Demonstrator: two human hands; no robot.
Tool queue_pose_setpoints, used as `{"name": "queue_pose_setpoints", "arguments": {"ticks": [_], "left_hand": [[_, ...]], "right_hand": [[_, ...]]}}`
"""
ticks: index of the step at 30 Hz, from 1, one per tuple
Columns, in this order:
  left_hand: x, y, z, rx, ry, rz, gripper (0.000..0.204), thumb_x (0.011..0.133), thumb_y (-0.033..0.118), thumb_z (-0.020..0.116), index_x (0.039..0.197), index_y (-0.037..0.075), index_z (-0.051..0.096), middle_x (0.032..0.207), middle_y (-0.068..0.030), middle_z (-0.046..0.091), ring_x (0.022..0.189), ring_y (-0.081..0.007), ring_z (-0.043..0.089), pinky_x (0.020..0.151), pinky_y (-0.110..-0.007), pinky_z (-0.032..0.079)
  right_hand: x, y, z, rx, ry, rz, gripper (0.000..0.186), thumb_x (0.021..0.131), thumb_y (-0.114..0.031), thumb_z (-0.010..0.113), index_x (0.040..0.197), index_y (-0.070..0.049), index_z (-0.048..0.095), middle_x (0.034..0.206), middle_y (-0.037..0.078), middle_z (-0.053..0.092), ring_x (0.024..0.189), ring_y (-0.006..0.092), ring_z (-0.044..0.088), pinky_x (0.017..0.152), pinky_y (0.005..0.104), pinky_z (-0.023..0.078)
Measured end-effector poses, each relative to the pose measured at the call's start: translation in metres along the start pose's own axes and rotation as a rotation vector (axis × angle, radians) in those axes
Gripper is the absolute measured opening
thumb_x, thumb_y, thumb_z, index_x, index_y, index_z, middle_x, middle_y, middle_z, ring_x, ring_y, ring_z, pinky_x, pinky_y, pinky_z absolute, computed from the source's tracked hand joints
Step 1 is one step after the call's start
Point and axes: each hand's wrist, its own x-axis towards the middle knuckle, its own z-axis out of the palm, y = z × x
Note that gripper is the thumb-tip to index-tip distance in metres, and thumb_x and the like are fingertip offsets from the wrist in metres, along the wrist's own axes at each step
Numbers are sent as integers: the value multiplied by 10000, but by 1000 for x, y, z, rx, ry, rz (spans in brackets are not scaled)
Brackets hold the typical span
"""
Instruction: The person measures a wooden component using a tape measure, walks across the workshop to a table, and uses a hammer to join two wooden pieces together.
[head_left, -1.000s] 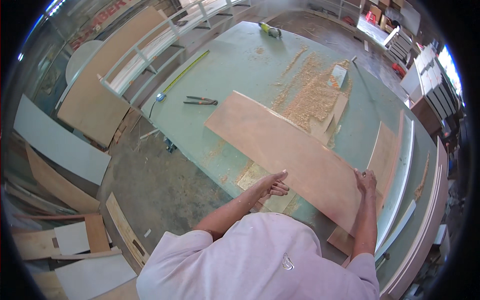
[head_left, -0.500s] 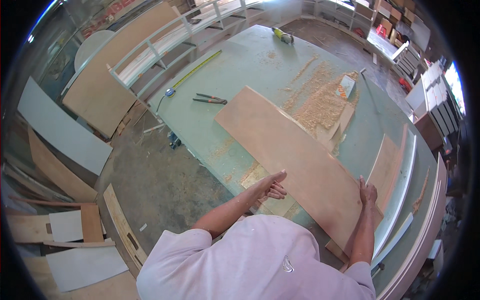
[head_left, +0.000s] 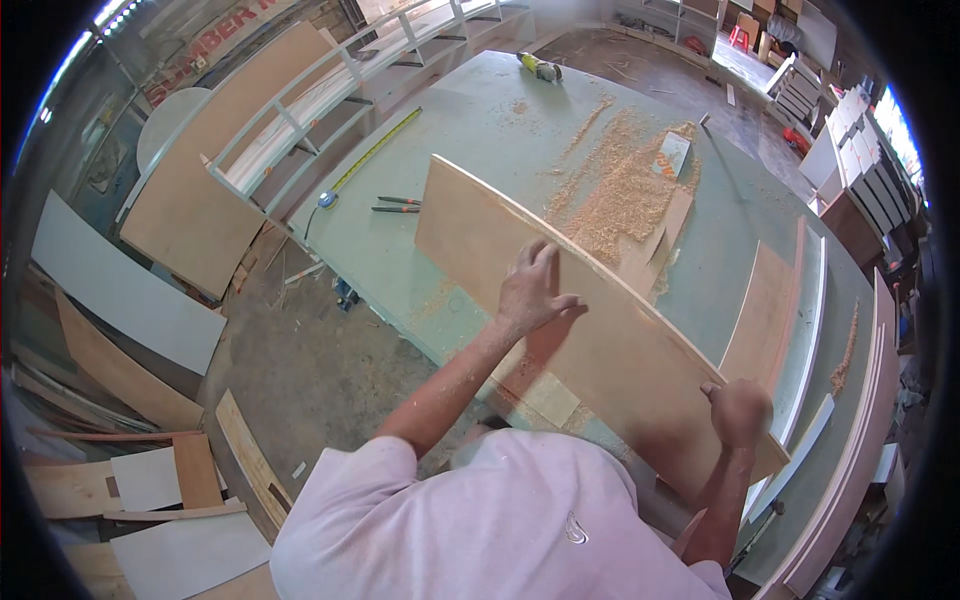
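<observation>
A long plywood board (head_left: 600, 340) is tilted up on its long edge over the green table, its pale top edge running from upper left to lower right. My right hand (head_left: 740, 412) grips its top edge near the right end, the thumb showing on the edge. In front of the board's face is my left hand (head_left: 535, 290), fingers and thumb apart, just below the top edge; whether it touches the wood I cannot tell. Beyond the left end lie pincers (head_left: 395, 205), their head hidden by the board.
On the green table (head_left: 460, 130) are a tape measure (head_left: 327, 199) drawn out, a yellow-green power tool (head_left: 540, 68), a heap of wood shavings (head_left: 600, 215) and a white-and-orange piece (head_left: 672, 155). Wood strips (head_left: 765, 310) lie to the right. Panels (head_left: 130, 310) lean at left.
The board has swung from nearly flat to tilted up on its edge. My left hand has risen from beside the board to its face. My right hand has moved slightly nearer.
</observation>
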Motion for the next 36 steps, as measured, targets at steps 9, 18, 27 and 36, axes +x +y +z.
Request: {"name": "queue_pose_setpoints", "arguments": {"ticks": [9, 18, 27, 36], "left_hand": [[61, 7, -53, 301, -197, 490, 942, 558, 886, 655, 982, 45, 662, 1083, -176, 638, 1122, -355, 592, 971, -490, 461], [-31, -29, -209, 118, 16, 463, 814, 582, 861, 641, 658, 51, 648, 724, -122, 661, 717, -303, 687, 672, -411, 539], [-178, -235, -395, 386, 6, 154, 799, 636, 845, 618, 623, 46, 616, 623, -99, 602, 603, -273, 656, 576, -389, 518], [-304, -390, -467, 314, -106, -251, 584, 719, 611, 745, 701, 67, 533, 638, -134, 607, 637, -322, 651, 565, -426, 493]], "right_hand": [[-12, -70, -59, -12, 294, -240, 726, 607, -618, 819, 592, -19, 410, 602, 141, 415, 563, 323, 421, 535, 446, 330], [-28, -138, -122, -9, 388, -442, 491, 613, -307, 901, 718, -33, 508, 682, 96, 429, 618, 278, 452, 571, 395, 345], [-54, -432, -57, 298, 227, -794, 603, 572, -481, 881, 701, 7, 552, 670, 89, 449, 638, 257, 472, 579, 384, 347], [-12, -719, 59, 374, 36, -1313, 588, 477, -529, 886, 618, -60, 560, 613, 61, 483, 620, 256, 528, 587, 390, 407]]}}
